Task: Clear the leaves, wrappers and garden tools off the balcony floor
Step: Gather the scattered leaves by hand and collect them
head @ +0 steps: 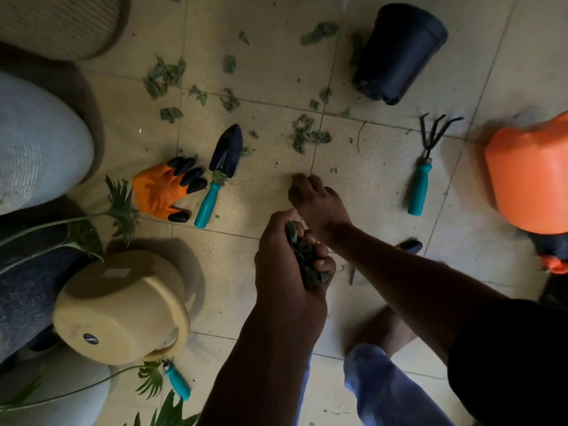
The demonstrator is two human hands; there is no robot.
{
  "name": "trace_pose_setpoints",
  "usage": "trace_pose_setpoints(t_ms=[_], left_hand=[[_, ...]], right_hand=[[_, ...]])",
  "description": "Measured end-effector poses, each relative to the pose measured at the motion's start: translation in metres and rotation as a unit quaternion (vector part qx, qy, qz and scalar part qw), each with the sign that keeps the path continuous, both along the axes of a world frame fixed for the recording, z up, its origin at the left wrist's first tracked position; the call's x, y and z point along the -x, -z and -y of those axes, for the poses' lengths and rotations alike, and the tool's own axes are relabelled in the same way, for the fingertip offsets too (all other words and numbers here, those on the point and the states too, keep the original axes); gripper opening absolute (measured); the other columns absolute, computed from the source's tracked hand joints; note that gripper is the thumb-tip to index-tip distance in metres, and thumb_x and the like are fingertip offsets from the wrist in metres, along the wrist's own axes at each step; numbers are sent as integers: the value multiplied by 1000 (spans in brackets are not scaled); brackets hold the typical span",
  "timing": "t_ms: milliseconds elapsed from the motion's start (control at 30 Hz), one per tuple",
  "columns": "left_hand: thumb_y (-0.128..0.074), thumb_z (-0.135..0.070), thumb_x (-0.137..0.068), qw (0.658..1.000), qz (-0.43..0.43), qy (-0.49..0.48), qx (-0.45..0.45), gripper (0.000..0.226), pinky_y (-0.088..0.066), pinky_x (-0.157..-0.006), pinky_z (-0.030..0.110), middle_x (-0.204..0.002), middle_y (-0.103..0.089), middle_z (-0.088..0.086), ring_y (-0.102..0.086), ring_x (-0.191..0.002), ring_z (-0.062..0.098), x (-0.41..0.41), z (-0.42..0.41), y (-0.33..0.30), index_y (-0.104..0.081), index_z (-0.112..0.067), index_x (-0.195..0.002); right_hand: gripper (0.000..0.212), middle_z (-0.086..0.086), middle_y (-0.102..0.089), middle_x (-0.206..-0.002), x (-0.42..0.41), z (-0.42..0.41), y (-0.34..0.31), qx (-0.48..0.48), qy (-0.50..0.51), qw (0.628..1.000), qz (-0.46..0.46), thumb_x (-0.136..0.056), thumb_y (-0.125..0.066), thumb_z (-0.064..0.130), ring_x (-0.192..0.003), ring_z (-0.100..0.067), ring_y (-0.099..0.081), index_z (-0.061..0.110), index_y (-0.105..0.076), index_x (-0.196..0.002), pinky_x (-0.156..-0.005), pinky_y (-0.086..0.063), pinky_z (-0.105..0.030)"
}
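Left hand clutches a dark, crumpled leaf wad.

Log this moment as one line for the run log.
step: gathering leaves | left hand: holds leaf bundle | right hand: picking leaf off floor | trowel, hand rake, glove: still on floor

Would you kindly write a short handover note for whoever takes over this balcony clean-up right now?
Left hand grips a wad of leaves. Right hand reaches to the floor, fingers on another leaf.
Done: one handful gathered.
Left: scattered leaves, trowel, glove, rake, a second teal handle by the beige pot. No wrappers are visible.
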State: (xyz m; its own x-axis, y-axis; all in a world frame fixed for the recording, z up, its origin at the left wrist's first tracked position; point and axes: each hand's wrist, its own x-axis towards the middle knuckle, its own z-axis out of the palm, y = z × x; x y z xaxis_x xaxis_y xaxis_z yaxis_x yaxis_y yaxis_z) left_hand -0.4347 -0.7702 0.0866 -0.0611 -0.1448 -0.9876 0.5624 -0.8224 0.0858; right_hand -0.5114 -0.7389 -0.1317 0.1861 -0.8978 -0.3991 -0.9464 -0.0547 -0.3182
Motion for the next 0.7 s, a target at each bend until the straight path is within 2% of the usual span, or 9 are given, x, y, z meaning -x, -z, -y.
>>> trace_pose_setpoints(t_ms=[167, 267, 333, 433, 533, 567, 633, 700], left_hand=[[-60, -28, -96, 1000, 2, -1, 7, 25, -36, -38, 19, -64, -46, -3, -43, -49, 8, 3, -2, -1, -48, -21, -74], [-58, -28, -97, 1000, -6, 4, 5, 26, -36, -39, 18, -63, -46, -3, -44, -47, 8, 4, -6, -3, -48, -21, -74], [-58, -28, -97, 1000, -1, 4, 4, 26, -36, -39, 19, -63, -46, -3, -44, -47, 9, 4, -8, -4, -48, -21, -74], [-59, -28, -96, 1000, 3, 6, 3, 25, -35, -40, 19, -63, -46, -3, -45, -48, 9, 6, -10, -7, -48, -21, -74], [-60, -29, -96, 1000, 3, 8, -4, 26, -36, -40, 19, -63, -47, -3, -45, -48, 10, 7, -12, -9, -47, -21, -75], [-60, -29, -96, 1000, 5, 4, -9, 26, -35, -40, 19, -63, -46, -3, -45, -48, 10, 8, -13, -10, -46, -22, -75], [-59, -28, -97, 1000, 9, -11, -18, 27, -35, -40, 19, -62, -45, -3, -45, -46, 11, 10, -15, -11, -45, -21, -74], [-59, -26, -97, 999, 11, -20, -22, 27, -35, -40, 19, -62, -45, -2, -47, -46, 11, 11, -17, -14, -45, -21, -74]], right_hand=[[28, -18, -44, -143, 15, 6, 2, -4, -75, 997, -29, -98, -47, 1, -119, -32, -49, 6, -58, -123, -76, -58, -37], [27, -17, -51, -134, 17, 10, 2, -17, -77, 997, -23, -93, -52, -3, -114, -32, -53, 5, -63, -117, -71, -55, -36], [29, -16, -55, -127, 15, 12, 1, -26, -20, 999, 16, -89, -53, -8, -111, -31, -55, 4, -66, -112, -74, -55, -36], [28, -11, -65, -113, 17, 15, -2, -56, 160, 981, 96, -90, -55, -9, -102, -27, -64, 4, -73, -107, -81, -56, -30], [18, -1, -75, -93, 32, 19, -32, -65, 338, 918, 194, -89, -68, -1, -84, -15, -72, 10, -80, -97, -70, -47, -6], [15, 4, -76, -84, 39, 21, -49, -63, 385, 888, 245, -87, -73, 0, -77, -10, -73, 12, -81, -91, -66, -47, -5], [14, 6, -77, -76, 50, 24, -90, -63, 466, 812, 346, -83, -78, 1, -69, -9, -73, 13, -82, -87, -67, -57, -17], [14, -8, -78, -79, 58, 23, -139, -46, 506, 739, 442, -84, -77, -4, -70, -21, -74, 8, -80, -91, -70, -61, -34]])
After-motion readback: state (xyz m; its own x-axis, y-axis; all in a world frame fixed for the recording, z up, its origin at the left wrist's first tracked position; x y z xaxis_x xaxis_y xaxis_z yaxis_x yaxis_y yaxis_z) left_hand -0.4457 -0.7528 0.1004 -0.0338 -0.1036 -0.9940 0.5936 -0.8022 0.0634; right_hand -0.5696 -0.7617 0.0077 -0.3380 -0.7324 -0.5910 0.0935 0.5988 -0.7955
